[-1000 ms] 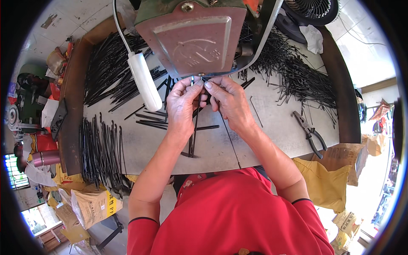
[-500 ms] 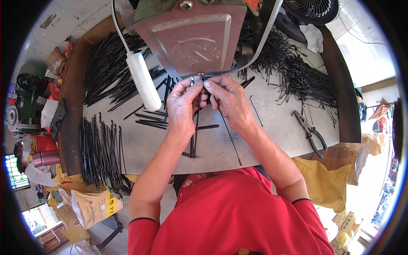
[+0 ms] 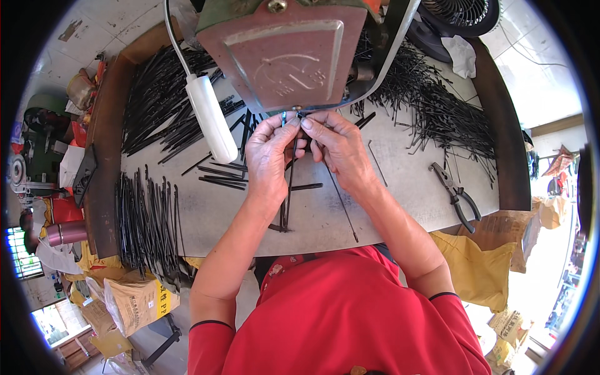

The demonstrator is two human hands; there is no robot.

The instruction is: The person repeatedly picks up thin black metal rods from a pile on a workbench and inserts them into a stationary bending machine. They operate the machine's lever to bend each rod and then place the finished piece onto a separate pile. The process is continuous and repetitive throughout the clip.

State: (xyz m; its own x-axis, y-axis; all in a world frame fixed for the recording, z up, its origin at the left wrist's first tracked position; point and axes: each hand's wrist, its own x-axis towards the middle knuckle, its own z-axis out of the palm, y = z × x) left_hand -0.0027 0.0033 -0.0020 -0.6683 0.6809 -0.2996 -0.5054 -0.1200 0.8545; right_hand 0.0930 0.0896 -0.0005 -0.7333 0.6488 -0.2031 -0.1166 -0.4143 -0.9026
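Side by side under the machine head [image 3: 284, 62], my left hand [image 3: 270, 156] and my right hand [image 3: 342, 150] are both closed, thumbs and fingertips almost meeting. From my left hand a long narrow black strip [image 3: 291, 178] hangs toward the table's front edge. A thin black rod [image 3: 340, 201] with a small knob at its lower end slants down from my right hand. The upper ends of both pieces meet beneath the machine, where my fingertips hide the joint. Several short black strips [image 3: 222, 181] lie beside my left wrist.
Heaps of black strips [image 3: 165, 100] fill the left back, with another bundle [image 3: 147, 219] at the front left. Thin black rods [image 3: 437, 106] are piled at the right back. Pliers [image 3: 455, 194] lie at right. A white lamp [image 3: 211, 122] hangs left of the machine; a fan [image 3: 459, 12] stands behind.
The lower end of the thin rod in my right hand has swung slightly to the right. Both hands keep nearly the same place and grip.
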